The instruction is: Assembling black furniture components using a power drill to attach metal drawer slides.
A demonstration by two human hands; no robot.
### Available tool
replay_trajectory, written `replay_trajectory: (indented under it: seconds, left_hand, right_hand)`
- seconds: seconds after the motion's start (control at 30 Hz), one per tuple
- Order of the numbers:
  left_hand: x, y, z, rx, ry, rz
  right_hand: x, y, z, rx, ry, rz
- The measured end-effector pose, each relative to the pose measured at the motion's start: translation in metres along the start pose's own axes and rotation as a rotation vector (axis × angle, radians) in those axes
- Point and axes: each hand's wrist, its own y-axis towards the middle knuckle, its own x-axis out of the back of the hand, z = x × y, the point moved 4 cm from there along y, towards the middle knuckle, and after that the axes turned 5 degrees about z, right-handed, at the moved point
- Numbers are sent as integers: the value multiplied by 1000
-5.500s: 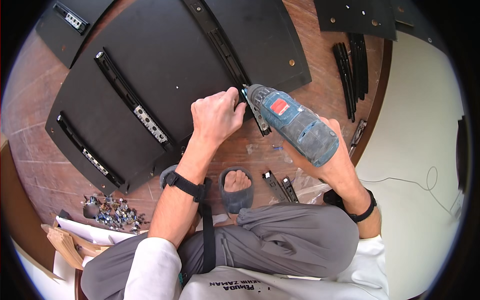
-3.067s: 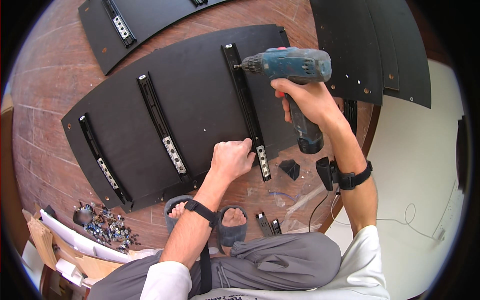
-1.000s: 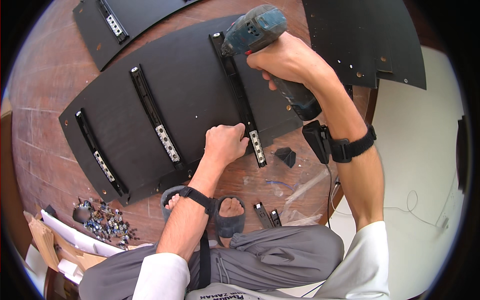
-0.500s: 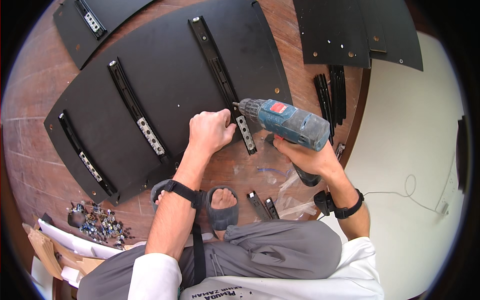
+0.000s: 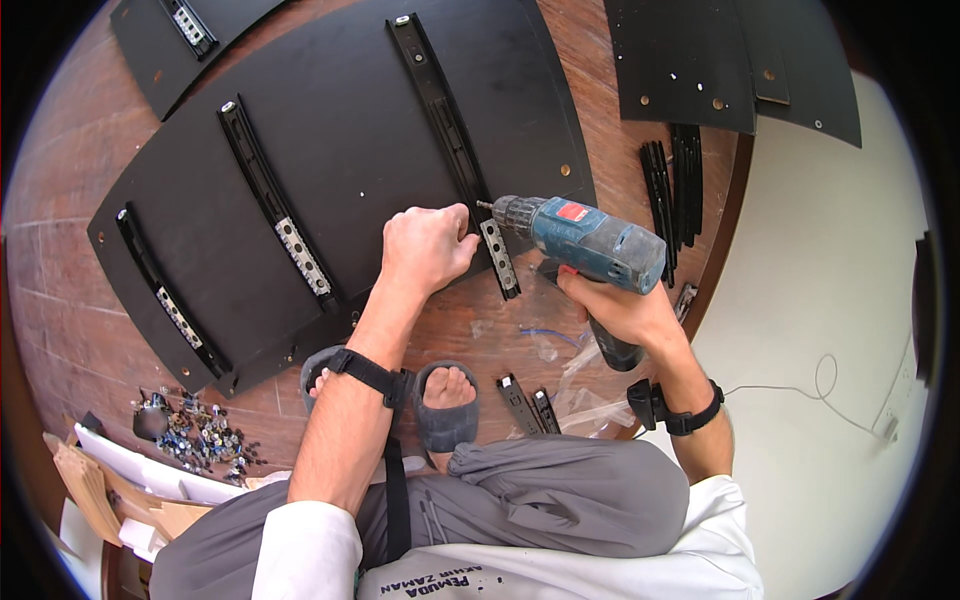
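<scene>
A blue-and-grey cordless drill (image 5: pixel 590 240) is gripped by its handle in my right hand (image 5: pixel 622 312). It lies nearly level, its bit pointing left over the rightmost black drawer slide (image 5: pixel 440 120). That slide rests on a large black panel (image 5: pixel 345 160), its silver perforated end jutting past the panel's near edge. Beside the slide, next to the bit, my left hand (image 5: pixel 425 248) is closed, thumb and fingertips together. What it pinches, if anything, is hidden. Two more drawer slides, a middle one (image 5: pixel 270 205) and a left one (image 5: pixel 160 290), lie on the panel.
A pile of small hardware (image 5: pixel 205 435) sits on the wooden floor at lower left, near cardboard pieces (image 5: pixel 85 490). Loose black rails (image 5: pixel 670 195) lie at right below other dark panels (image 5: pixel 690 60). Short slide pieces (image 5: pixel 520 405) and clear plastic (image 5: pixel 590 385) lie by my sandalled feet.
The view has shifted slightly. The drill's bit is a little closer to the silver end of the slide. My left hand keeps its closed pose beside the slide.
</scene>
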Motion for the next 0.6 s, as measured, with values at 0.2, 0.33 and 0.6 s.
replay_trajectory:
  seconds: [0.2,0.33,0.6]
  left_hand:
    - [-1,0,1,1,-15,-31]
    - [-1,1,3,3,1,6]
    - [-2,1,1,-29,-28,-8]
  right_hand:
    - [2,4,19,362,-310,8]
    - [5,6,35,266,-461,77]
    - [5,6,42,223,-381,19]
